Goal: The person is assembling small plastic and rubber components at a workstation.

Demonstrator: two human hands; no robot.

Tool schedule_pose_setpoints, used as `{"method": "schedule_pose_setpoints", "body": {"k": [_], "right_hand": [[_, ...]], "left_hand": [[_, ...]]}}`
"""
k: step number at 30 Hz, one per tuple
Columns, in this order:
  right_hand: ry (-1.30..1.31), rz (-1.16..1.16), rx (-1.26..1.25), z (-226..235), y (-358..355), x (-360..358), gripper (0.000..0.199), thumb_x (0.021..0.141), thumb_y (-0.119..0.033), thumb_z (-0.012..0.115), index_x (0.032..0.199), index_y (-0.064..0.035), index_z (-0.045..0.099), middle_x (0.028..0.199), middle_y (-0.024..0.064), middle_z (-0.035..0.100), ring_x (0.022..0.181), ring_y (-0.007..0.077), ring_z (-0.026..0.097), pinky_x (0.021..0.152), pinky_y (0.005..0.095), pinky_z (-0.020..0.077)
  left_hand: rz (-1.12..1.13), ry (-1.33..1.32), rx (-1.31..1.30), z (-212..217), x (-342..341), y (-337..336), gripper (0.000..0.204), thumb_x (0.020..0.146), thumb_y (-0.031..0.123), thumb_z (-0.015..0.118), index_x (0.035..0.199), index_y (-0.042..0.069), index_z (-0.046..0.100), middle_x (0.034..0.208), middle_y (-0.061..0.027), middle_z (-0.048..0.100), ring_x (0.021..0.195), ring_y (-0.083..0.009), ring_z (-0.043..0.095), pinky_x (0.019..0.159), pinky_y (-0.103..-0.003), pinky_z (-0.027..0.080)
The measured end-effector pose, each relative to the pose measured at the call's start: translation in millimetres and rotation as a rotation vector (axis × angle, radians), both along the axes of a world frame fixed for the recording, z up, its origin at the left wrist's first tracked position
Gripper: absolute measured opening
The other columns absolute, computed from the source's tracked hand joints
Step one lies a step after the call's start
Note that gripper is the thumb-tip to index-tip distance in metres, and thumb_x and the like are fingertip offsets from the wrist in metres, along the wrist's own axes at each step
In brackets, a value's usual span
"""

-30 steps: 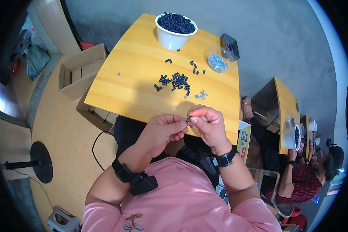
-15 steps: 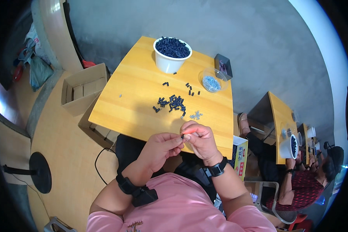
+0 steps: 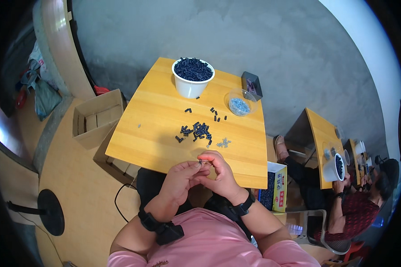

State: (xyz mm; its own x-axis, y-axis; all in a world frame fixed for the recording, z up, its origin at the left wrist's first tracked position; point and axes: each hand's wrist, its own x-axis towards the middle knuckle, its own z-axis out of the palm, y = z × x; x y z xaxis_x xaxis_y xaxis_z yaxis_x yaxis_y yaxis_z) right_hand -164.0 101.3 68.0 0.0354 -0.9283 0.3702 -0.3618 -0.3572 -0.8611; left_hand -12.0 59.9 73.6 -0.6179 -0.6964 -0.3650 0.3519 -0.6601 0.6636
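Observation:
Over the table's near edge, my left hand (image 3: 179,179) pinches a small black cylindrical piece (image 3: 200,162) between thumb and fingertips. My right hand (image 3: 221,175) meets it, fingers curled by the piece; whatever they hold is too small to make out. Just beyond lies a loose pile of short black cylinders (image 3: 201,131), with a few strays farther back. To its right is a little heap of small silvery metal parts (image 3: 224,143).
On the wooden table (image 3: 138,142) stand a white bucket (image 3: 189,89) full of black pieces, a clear bowl (image 3: 239,107) of silvery parts and a dark tray (image 3: 252,86). Cardboard boxes (image 3: 98,116) sit at left. At right, a co-worker (image 3: 349,213) sits by another table.
My hands have shifted slightly left, still together. My right fingers have moved around the small piece, which now shows above the left fingertips. The view has tilted, so the table appears lower.

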Motion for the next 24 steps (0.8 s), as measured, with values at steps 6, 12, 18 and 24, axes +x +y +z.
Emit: {"method": "schedule_pose_setpoints", "body": {"k": [6, 12, 18, 24], "right_hand": [[-0.33, -0.011, 0.063, -16.0, 2.7, 3.6, 0.047, 0.07, 0.016, 0.063, 0.112, -0.0037, 0.054, 0.113, 0.0068, 0.048, 0.102, 0.0134, 0.051, 0.085, 0.0236, 0.042], [-0.267, -0.021, -0.017, -15.6, 7.2, 0.3, 0.041, 0.069, 0.015, 0.064, 0.106, -0.0021, 0.057, 0.108, 0.0081, 0.051, 0.1, 0.0144, 0.052, 0.083, 0.0241, 0.0434], [-0.087, -0.094, -0.056, -13.5, 8.9, 1.8, 0.039, 0.066, 0.009, 0.067, 0.102, -0.0032, 0.058, 0.096, 0.0104, 0.057, 0.091, 0.0234, 0.058, 0.075, 0.0288, 0.0481], [0.382, -0.194, -0.14, 20.6, 12.0, 0.0, 0.029, 0.065, 0.0, 0.064, 0.093, 0.0003, 0.057, 0.088, 0.0148, 0.056, 0.088, 0.0338, 0.053, 0.075, 0.0378, 0.0464]], "left_hand": [[-0.048, 0.063, 0.059, 0.2, -1.3, 3.2, 0.018, 0.091, 0.017, 0.053, 0.099, 0.003, 0.062, 0.095, -0.0061, 0.065, 0.086, -0.0136, 0.063, 0.079, -0.029, 0.051], [-0.053, 0.062, 0.031, -1.7, -2.4, 8.6, 0.018, 0.092, 0.019, 0.054, 0.099, 0.004, 0.062, 0.096, -0.0054, 0.065, 0.086, -0.0136, 0.062, 0.08, -0.03, 0.05], [-0.049, -0.021, -0.026, -11.1, -2.8, 12.7, 0.019, 0.092, 0.019, 0.053, 0.099, 0.003, 0.063, 0.095, -0.0051, 0.065, 0.087, -0.0138, 0.062, 0.079, -0.029, 0.05], [0.011, -0.118, -0.02, -15.6, -7.8, 15.9, 0.021, 0.092, 0.018, 0.054, 0.099, 0.002, 0.065, 0.095, -0.0073, 0.066, 0.086, -0.0155, 0.063, 0.08, -0.031, 0.051]]}}
